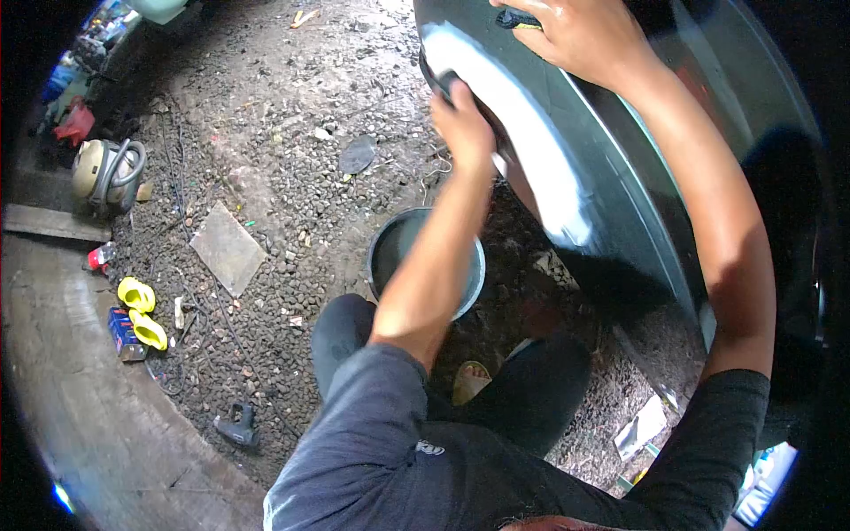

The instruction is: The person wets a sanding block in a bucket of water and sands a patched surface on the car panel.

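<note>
My left hand (465, 128) is closed around a dark flat block (449, 80), holding it at the edge of a white patch (522, 124) on a dark car body panel (584, 168). The block's underside is hidden, so its exact kind does not show. Higher up on the right, my right hand (580, 35) grips a dark, yellow-edged sponge or cloth (515, 18) over the panel. Below my left forearm stands a round dark bucket (481, 276), partly covered by the arm.
Gravel surrounds my feet. On the left lie a square board (228, 248), yellow clogs (137, 295), a blue box (121, 326), a heat gun or drill-like tool (236, 427) and cables. A vacuum cleaner (108, 175) stands farther back. A round flat disc (357, 155) lies ahead.
</note>
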Motion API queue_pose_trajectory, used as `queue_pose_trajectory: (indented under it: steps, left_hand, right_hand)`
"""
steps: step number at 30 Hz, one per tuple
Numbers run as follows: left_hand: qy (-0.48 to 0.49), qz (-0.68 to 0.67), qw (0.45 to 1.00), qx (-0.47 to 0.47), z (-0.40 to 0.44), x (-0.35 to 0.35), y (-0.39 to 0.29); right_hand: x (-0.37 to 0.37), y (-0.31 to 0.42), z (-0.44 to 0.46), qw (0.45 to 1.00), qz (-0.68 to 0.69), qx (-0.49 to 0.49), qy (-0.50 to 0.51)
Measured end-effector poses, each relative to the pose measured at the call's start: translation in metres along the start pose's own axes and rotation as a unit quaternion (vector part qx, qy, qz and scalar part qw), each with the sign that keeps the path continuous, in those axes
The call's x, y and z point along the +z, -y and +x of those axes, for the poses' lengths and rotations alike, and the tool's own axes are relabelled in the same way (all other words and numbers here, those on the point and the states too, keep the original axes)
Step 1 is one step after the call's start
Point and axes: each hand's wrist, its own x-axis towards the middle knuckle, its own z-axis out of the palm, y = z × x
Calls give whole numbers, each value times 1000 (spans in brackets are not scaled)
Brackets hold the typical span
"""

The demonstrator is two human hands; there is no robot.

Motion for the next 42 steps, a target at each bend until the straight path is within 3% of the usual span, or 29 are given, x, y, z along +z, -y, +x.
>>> queue_pose_trajectory:
  steps: [1, 3, 6, 7, 11, 14, 17, 19, 21, 22, 23, 25, 27, 28, 29, 30, 31, 33, 35, 37, 39, 40, 41, 42]
  left_hand:
    - [-44, 81, 994, 54, -49, 5, 5]
    - [-46, 117, 984, 123, -148, 9, 0]
    - [-32, 98, 981, 165, -138, 8, 4]
    - [-58, 91, 985, 135, -99, 12, 3]
    - [25, -120, 992, -28, 16, 2, -34]
    - [-50, 93, 985, 138, -68, 9, -11]
    - [-6, 122, 978, 171, -176, 9, -18]
    - [-26, 96, 980, 172, -133, 12, -12]
    - [-65, 110, 985, 117, -34, 13, -14]
    - [-3, -35, 997, 64, 14, 6, -21]
    - [48, -75, 996, -14, 56, -3, -25]
    - [132, -120, 983, -51, 107, -35, -22]
    - [157, 71, 985, 12, 93, -75, -36]
    - [235, 110, 966, 22, 81, -100, -28]
    - [184, 195, 963, -29, 37, -115, -34]
    - [272, 331, 903, -48, 29, -139, -5]
    - [314, 424, 848, 48, 13, -170, 65]
    - [399, 396, 820, -108, -52, -201, 98]
    - [386, 432, 770, -269, -96, -214, 126]
    - [388, 560, 704, -197, -109, -229, 169]
    - [427, 550, 706, -129, -107, -265, 265]
    - [445, 542, 706, -98, -105, -276, 292]
    - [454, 523, 716, -82, -106, -281, 289]
    - [464, 504, 725, -69, -109, -287, 276]
  right_hand:
    - [0, 0, 0, 1000, 1, 3, 0]
    - [0, -1, -4, 1000, 2, 2, 0]
    - [1, -2, -3, 1000, 1, -10, -13]
    - [1, -2, -2, 1000, -4, -8, -13]
    - [0, 0, -4, 1000, 8, 3, 6]
    - [1, -2, -3, 1000, 4, -12, -20]
    - [0, 2, -4, 1000, -5, 1, -13]
    - [0, 1, -3, 1000, 2, -2, -13]
    - [0, -1, -5, 1000, 9, 3, -15]
    - [0, -1, -6, 1000, 13, 5, -14]
    - [0, 0, -6, 1000, 21, 4, -14]
    - [2, -3, -5, 1000, 13, 0, -17]
    - [2, -3, -7, 1000, 10, 5, -17]
    - [1, -4, -8, 1000, 13, 3, -17]
    - [0, -3, -9, 1000, 17, -2, -16]
    - [-2, -2, -8, 1000, 19, -9, -16]
    - [-3, -1, -7, 1000, 14, -2, -15]
    - [-5, 3, -7, 1000, 8, 8, -12]
    - [-7, 8, -7, 1000, -2, 17, -14]
    - [-16, 23, -2, 996, -26, 71, 40]
    - [-26, 56, 6, 972, -57, 171, 150]
    - [1, 68, -23, 991, -40, 125, 29]
    - [-10, 103, -24, 979, 46, 182, 85]
    - [13, 135, -47, 978, 81, 186, 45]
